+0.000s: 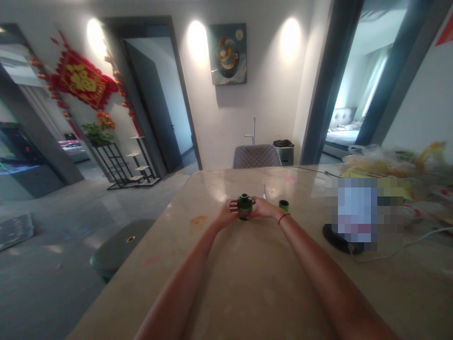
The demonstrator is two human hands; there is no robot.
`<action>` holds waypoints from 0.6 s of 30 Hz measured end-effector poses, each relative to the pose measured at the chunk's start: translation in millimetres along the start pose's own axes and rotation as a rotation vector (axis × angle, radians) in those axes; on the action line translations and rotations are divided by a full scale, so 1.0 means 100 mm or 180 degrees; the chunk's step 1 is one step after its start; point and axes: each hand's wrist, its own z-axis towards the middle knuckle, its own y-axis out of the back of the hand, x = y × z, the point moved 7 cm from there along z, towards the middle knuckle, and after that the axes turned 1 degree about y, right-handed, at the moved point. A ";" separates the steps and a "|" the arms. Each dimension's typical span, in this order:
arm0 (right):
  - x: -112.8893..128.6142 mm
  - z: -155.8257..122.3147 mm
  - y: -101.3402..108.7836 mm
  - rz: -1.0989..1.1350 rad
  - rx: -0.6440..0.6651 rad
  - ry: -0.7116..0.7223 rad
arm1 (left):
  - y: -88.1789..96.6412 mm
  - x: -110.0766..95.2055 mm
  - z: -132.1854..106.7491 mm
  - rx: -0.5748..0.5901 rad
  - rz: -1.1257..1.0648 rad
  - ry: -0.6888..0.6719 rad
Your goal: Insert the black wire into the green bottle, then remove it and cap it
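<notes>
Both my arms reach far out over a beige table (255, 283). A small dark green bottle (244, 205) with an open neck stands between my hands. My left hand (228, 211) cups its left side with the fingers curled round it. On the other side my right hand (261, 208) grips it, a red band on that wrist. A small green cap (283, 205) lies on the table just right of my right hand. A thin pale stick-like item (264, 191) lies just beyond the bottle.
A blurred-out object on a dark round base (339, 238) stands at the right, with a white cable (406, 245) and a heap of yellow packets (389, 170) behind it. A grey chair (256, 156) faces the far edge. A dark stool (122, 245) stands by the table's left side.
</notes>
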 end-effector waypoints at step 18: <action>-0.03 -0.03 0.08 -0.0154 -0.0217 -0.0301 | 0.04 0.19 0.00 -0.0056 0.1121 -0.0325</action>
